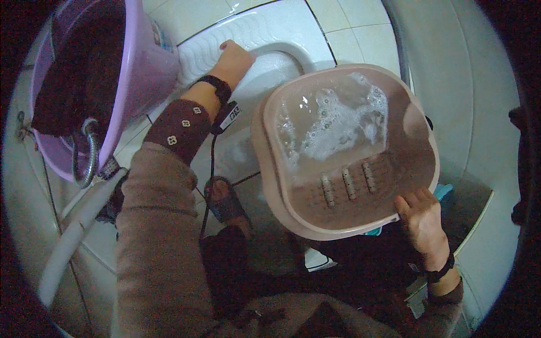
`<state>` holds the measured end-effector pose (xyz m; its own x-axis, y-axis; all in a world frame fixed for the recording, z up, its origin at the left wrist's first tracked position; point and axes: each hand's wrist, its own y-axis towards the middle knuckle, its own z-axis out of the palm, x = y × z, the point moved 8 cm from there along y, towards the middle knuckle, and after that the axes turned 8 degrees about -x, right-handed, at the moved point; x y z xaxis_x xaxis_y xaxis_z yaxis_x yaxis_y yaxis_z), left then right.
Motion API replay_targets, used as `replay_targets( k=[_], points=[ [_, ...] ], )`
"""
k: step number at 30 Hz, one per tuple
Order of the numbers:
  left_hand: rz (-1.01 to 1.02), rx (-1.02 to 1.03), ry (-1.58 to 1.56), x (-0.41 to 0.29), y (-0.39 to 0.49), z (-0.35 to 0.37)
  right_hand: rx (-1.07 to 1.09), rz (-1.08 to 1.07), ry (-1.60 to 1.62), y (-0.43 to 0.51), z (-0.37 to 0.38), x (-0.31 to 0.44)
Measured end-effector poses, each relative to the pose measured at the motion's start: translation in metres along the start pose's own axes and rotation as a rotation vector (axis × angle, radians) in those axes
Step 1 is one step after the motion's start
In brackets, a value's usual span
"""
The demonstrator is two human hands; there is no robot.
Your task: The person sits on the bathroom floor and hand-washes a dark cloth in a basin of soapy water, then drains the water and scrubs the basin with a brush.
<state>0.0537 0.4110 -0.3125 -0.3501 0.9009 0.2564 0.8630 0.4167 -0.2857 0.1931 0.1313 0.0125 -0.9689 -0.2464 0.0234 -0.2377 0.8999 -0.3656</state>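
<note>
My right hand (420,219) grips the near right corner of a beige plastic foot-bath basin (272,173). The basin is tilted, with foamy water (338,122) pooled at its far side and several massage rollers (348,183) on its floor near me. Above the ribbed edge of a white ceramic squat toilet (270,25) is my left hand (236,57), reaching forward. Its fingers are mostly hidden from above, and I cannot tell whether they touch the ceramic. Part of the toilet's bowl lies behind the basin.
On the left stands a purple plastic bucket (143,63) with a dark mass (80,76) inside and a metal shower hose (91,156) over its rim. A white pipe (76,236) runs below it. My slippered foot (224,196) is beside a black cord (211,169). A wall (448,84) rises on the right.
</note>
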Motion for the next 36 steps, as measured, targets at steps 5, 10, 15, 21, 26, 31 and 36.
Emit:
replay_targets(
  k=[5, 10, 15, 21, 26, 31, 36],
  points=[
    [-0.082, -0.120, -0.090, 0.003, 0.005, -0.020, -0.020, 0.024, 0.019, -0.008, 0.004, 0.001],
    [-0.086, 0.102, 0.005, 0.001, -0.009, 0.015, 0.019, 0.036, 0.022, -0.012, 0.009, -0.002],
    [-0.003, 0.097, -0.155, 0.011, -0.032, 0.032, -0.020, 0.038, 0.040, -0.012, 0.009, -0.003],
    [-0.063, -0.234, -0.137, 0.020, -0.023, -0.011, -0.021, 0.044, 0.046, -0.015, 0.010, -0.003],
    [-0.124, 0.110, 0.008, 0.009, -0.061, 0.027, -0.011, 0.053, 0.047, -0.019, 0.014, -0.003],
    [-0.068, 0.360, -0.162, -0.017, -0.170, 0.068, -0.001, 0.063, 0.046, -0.027, 0.020, 0.001],
    [-0.319, 0.092, -0.564, -0.030, -0.222, 0.042, -0.007, 0.062, 0.058, -0.035, 0.024, 0.005]
  ],
)
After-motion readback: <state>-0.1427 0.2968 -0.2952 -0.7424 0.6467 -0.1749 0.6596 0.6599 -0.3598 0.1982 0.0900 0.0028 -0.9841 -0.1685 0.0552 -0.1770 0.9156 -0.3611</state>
